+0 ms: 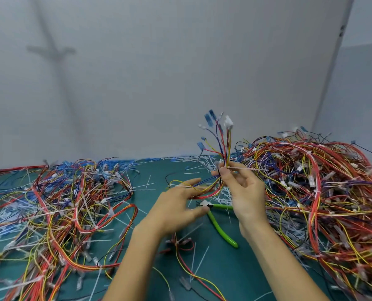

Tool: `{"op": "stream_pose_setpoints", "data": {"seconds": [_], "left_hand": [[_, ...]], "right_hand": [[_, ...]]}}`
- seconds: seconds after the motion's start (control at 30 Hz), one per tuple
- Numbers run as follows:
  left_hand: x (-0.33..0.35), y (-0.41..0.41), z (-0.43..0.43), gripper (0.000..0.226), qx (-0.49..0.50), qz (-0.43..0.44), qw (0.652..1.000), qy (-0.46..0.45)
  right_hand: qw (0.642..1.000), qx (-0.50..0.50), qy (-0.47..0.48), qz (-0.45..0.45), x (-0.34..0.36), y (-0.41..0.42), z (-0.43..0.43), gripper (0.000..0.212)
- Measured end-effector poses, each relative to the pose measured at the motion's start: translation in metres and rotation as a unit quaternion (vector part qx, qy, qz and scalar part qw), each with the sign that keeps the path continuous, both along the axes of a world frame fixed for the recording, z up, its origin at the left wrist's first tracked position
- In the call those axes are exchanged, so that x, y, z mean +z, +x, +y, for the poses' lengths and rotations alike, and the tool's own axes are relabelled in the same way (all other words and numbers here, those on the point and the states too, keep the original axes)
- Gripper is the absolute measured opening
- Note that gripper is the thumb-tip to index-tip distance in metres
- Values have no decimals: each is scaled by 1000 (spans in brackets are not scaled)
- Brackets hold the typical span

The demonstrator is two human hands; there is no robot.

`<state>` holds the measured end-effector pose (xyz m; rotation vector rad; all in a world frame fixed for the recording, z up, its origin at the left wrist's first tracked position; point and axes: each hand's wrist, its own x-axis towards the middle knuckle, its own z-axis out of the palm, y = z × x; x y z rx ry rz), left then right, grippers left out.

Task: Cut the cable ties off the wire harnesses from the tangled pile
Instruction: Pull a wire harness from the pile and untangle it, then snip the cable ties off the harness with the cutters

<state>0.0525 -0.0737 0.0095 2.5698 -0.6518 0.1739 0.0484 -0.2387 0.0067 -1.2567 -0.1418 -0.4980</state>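
the harness [224, 146] is held up just right of the frame's centre. the right hand [245, 192] pinches it between thumb and fingertips where the wires bunch, and its other fingers are loosely curled. thin coloured wires fan upward from that pinch to small plugs and blue tags, and a loop of the same wires sags down to the left. a white cable tie [241, 168] sticks out to the right at the pinch point.

the left hand [178, 207] is open, with its fingers spread and holding nothing. it sits low at centre, close to the sagging loop, but blur hides whether it touches it. the green-handled cutters [218, 227] lie on the desk [224, 268] between the two wrists, with nobody holding them.

the bundle looks light and floppy. the wires will likely bend and spring, and the plugs may snag on neighbouring wires. the firmest hold is probably right beside the tie, where the wires are bound stiff. the tie itself looks like hard, slick plastic, so the blades likely need to bite the strap only, clear of the wire coating.

the tangled pile [321, 187] crowds the right side, just beside the right hand. a flatter pile [61, 203] of wires fills the left. the open room is the green strip at lower centre, littered with snipped ties [202, 162]. the wall [180, 72] closes the back edge of the desk.
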Motion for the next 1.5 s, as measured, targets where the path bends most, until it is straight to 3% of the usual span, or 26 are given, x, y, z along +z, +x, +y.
{"op": "stream_pose_setpoints", "data": {"seconds": [0.13, 0.23, 0.3, 0.4, 0.5, 0.57, 0.63, 0.7, 0.83, 0.93, 1.03, 1.1, 1.13, 1.2, 1.27, 1.4, 1.5], "left_hand": [[23, -9, 29, 32, -31, 163, 974, -155], [35, -18, 44, 18, 5, 200, 953, -228], [40, -22, 48, 23, 69, 130, 955, -256], [48, -24, 43, 29, 231, -29, 970, -75], [46, -25, 29, 42, 343, -155, 925, 43], [45, -25, 19, 43, 345, -226, 911, 21], [42, -23, 10, 41, 268, -241, 931, -67], [37, -19, -1, 31, 172, -186, 949, -190], [20, -9, -14, 19, 78, -38, 956, -278], [15, -6, -10, 17, 36, 73, 910, -407], [14, -4, -4, 12, 57, 94, 883, -457], [12, -3, -3, 19, 67, 99, 874, -470], [11, -3, -3, 21, 64, 102, 872, -475], [11, -4, -4, 19, 49, 107, 869, -481], [12, -5, -5, 18, 32, 103, 865, -490], [14, -7, -6, 16, 39, 90, 854, -511], [13, -6, -2, 17, 58, 88, 839, -534]], "right_hand": [[999, -43, -23, 20, -2, 3, 1, 19], [998, -52, -36, 23, -6, 4, 1, 10], [997, -60, -27, 32, -8, 4, 0, 7], [997, -64, -17, 46, -10, 3, 2, 8], [997, -58, -23, 47, -11, 1, 6, 7], [997, -52, -26, 45, -12, 0, 9, 10], [997, -42, -47, 43, -12, -2, 12, 13], [996, -31, -76, 33, -13, -3, 16, 19], [984, -15, -175, -28, -16, -7, 23, 25], [978, -20, -206, -33, -16, -9, 24, 26], [981, -37, -190, 23, -15, -9, 22, 19], [949, -73, -293, 90, -16, -6, 14, 12], [900, -90, -408, 123, -18, -4, 9, 15], [764, -85, -618, 165, -25, -3, -1, 34], [682, -69, -702, 193, -30, -2, -3, 46], [644, -55, -733, 213, -31, -1, -7, 63], [649, -51, -724, 228, -27, -2, -8, 49]]}}
